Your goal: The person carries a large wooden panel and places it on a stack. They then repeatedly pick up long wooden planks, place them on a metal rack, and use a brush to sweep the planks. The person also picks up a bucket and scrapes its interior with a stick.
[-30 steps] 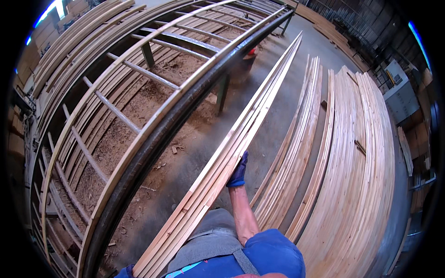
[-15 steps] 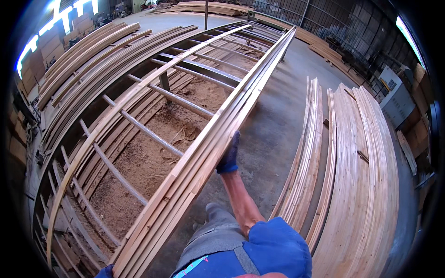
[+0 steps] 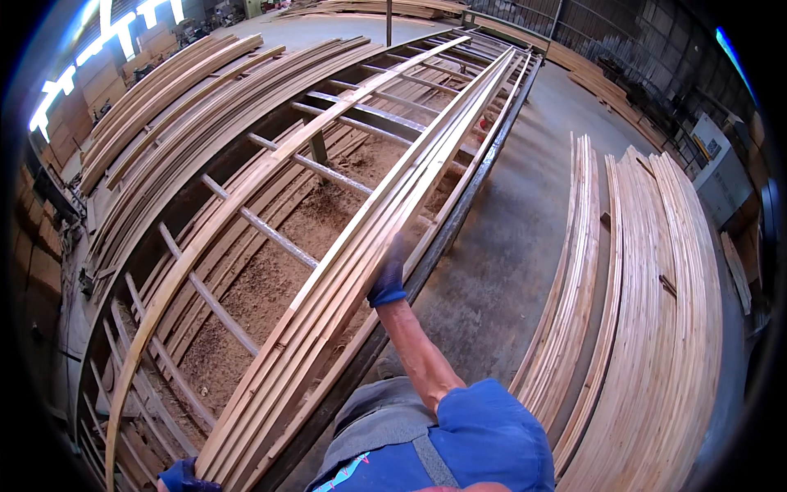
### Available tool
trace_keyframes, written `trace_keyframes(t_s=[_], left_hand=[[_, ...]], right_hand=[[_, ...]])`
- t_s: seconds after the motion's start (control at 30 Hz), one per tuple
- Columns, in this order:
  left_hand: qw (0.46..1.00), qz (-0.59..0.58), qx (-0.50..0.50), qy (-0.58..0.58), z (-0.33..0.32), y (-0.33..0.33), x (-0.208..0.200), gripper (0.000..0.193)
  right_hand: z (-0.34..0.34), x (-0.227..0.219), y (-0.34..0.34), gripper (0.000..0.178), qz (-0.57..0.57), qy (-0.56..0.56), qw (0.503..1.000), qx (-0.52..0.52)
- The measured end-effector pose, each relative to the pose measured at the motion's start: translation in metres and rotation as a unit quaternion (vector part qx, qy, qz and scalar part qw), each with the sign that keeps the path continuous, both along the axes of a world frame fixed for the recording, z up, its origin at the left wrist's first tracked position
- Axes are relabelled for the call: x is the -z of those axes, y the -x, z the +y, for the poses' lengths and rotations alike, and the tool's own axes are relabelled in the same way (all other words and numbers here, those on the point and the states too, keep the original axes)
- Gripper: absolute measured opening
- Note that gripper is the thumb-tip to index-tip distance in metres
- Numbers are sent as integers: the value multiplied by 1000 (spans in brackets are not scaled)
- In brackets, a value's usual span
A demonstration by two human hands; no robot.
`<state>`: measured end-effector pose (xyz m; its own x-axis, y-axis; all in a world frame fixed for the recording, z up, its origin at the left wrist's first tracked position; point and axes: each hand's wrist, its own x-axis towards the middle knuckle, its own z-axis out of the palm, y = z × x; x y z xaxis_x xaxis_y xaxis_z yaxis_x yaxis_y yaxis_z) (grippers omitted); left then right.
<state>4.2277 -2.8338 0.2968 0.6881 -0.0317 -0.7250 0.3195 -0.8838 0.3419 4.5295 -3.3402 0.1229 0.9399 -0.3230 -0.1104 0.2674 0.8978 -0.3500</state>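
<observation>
A bundle of several long, pale wooden boards [image 3: 320, 320] lies lengthwise over a roller frame, running from near me to its far end. My left hand [image 3: 187, 476], in a dark blue glove, is closed around the left side of the near end; part of it is cut off by the lower edge. Farther along, my right hand [image 3: 388, 279], also gloved, grips the bundle's right side. Its fingertips are blurred and partly hidden. Metal rollers [image 3: 279, 238] show left of the bundle, and a single board [image 3: 229, 205] rests across them.
A dark rail [image 3: 471, 205] edges the frame on the right. Sawdust [image 3: 225, 336] covers the ground beneath the rollers. Wide stacks of boards [image 3: 648, 328] lie to the right, with more timber [image 3: 164, 107] at the far left. A grey cabinet [image 3: 721, 168] stands at the right.
Both hands have shifted the bundle leftward over the rollers. The frame's right rail, hidden before, now shows beside it. My left hand has come farther into view.
</observation>
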Motion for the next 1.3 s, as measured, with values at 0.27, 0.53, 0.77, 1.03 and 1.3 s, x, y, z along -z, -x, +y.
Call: trace_keyframes(t_s=[0.27, 0.53, 0.77, 1.03, 1.3], left_hand=[[984, 164, -58, -26, 28, -66, -8, 64], [998, 53, -5, -32, 116, -152, 74, 78], [986, -31, 66, -152, 108, -171, 170, 113], [957, -157, 56, -236, 72, -144, 168, 106], [915, -357, 103, -157, -3, -105, 175, 82]], right_hand=[[57, 7, -38, 70, 15, 53, 998, -14], [69, 49, -106, 72, 137, 129, 957, -219], [100, 52, -67, 57, 310, 544, 671, -397], [104, 67, -68, 49, 359, 386, 774, -349], [99, 97, -70, 41, 354, 315, 813, -339]])
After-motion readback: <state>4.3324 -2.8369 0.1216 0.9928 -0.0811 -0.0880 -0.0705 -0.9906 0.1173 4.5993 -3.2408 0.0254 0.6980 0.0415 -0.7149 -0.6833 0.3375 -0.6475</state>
